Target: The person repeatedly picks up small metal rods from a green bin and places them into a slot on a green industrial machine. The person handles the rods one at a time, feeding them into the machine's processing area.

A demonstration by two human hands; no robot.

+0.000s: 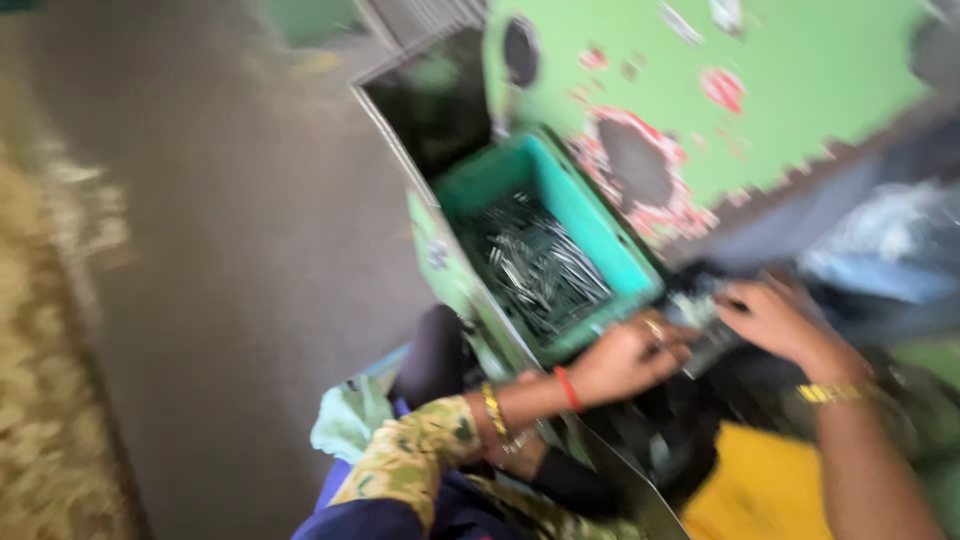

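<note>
Teal crate (590, 215) of silvery metal pieces (540, 265); green, red-chipped machine panel (800, 70); yellow floral sleeve (410, 455); gold bangles (493, 410).

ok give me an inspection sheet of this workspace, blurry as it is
surface: green machine panel, paint chipped in red patches
job's things: teal bin of thin metal pins; small grey part between both hands
clutter: yellow sheet, pale cloth
grippers: left hand and right hand on the part; grip too blurred to tell
cables: nothing seen
surroundings: grey floor
</note>
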